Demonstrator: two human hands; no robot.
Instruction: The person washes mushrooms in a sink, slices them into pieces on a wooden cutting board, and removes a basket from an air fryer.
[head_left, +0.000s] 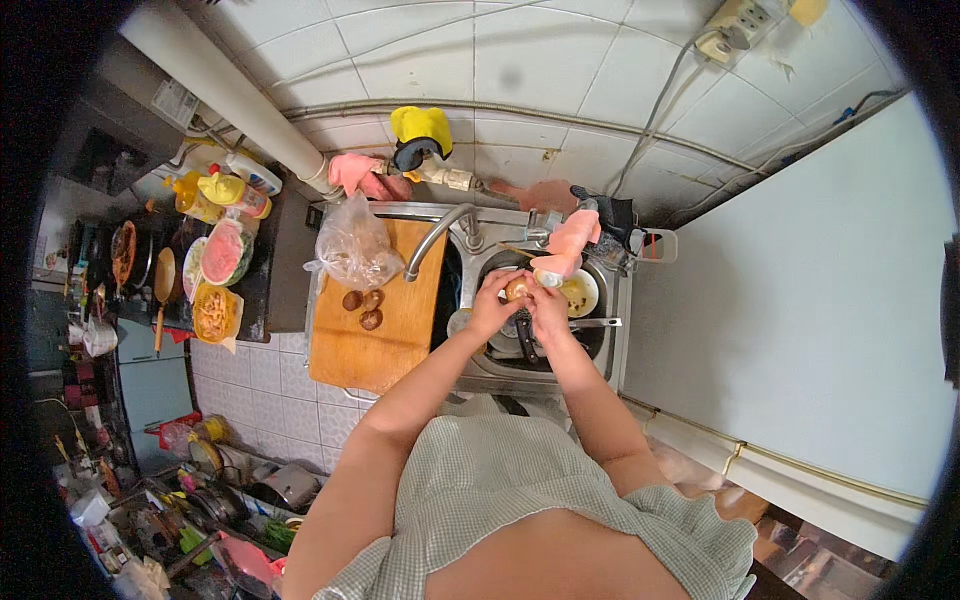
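Over the right sink basin, my left hand and my right hand hold a brown mushroom between their fingers. Beneath them the basin has a white bowl with food bits in it and a black-handled knife. A wooden cutting board lies over the left side of the sink. On it are several brown mushrooms beside a tied clear plastic bag of what look like more mushrooms. The curved metal faucet stands between board and basin.
Pink rubber gloves and a dark glove hang at the basin's back right. A large white panel stands close on the right. Left of the board, a dark counter holds a cut watermelon, a yellow basket of food and bottles.
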